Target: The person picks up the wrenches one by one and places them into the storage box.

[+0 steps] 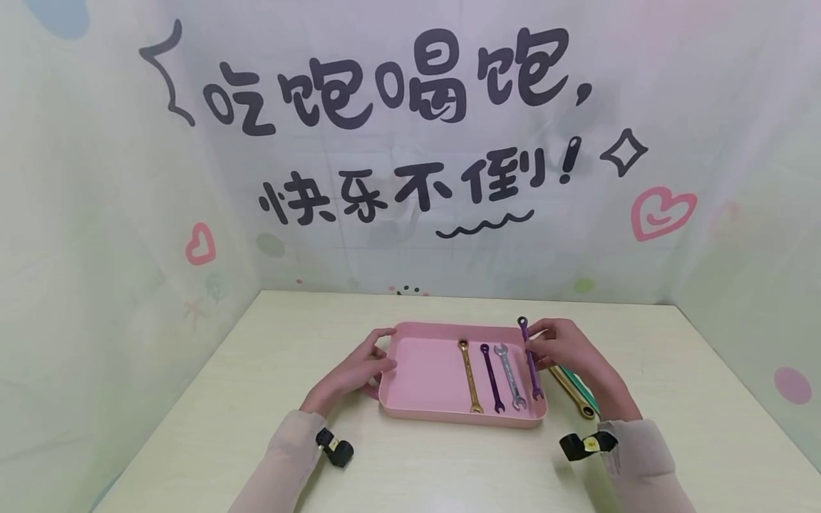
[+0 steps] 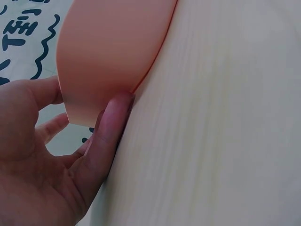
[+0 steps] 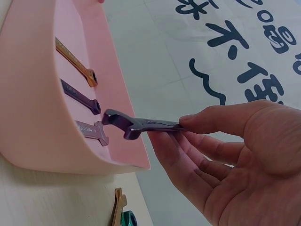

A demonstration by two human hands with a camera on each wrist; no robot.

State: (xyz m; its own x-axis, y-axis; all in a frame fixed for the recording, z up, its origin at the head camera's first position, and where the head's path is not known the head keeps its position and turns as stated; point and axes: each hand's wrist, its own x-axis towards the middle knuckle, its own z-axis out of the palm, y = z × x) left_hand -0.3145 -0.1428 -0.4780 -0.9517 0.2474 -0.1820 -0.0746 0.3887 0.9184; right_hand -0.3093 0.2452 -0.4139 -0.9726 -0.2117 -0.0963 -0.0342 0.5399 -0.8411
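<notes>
Our right hand point(image 1: 564, 349) pinches a purple metal combination wrench point(image 1: 530, 358) between thumb and fingers; the right wrist view shows its open-end head point(image 3: 120, 123) hanging just above the right wall of the shallow pink plastic tray point(image 1: 423, 377), not yet lying on the floor. So that grip is narrow, holding the wrench by its shank.

Our left hand point(image 1: 359, 370) steadies the tray's left end: in the left wrist view a fingertip point(image 2: 117, 106) touches the tray's bottom edge at the pale wooden bench point(image 2: 221, 117), and the other fingers curl round the rim. That grip is on the tray.

Already lying in the tray, side by side:
- gold metal wrench point(image 1: 470, 375)
- dark purple metal wrench point(image 1: 492, 377)
- silver open-ended wrench point(image 1: 511, 375)

On the bench just right of the tray, partly under our right hand: another gold wrench point(image 1: 573, 394) and a green wrench point(image 1: 582, 388).

Our read: step in hand is placing the purple wrench into the tray, right of the silver one. The next move calls for lowering it flat, parallel to the others, clear of the wall, then letting go. The two on the bench look like what's left.
</notes>
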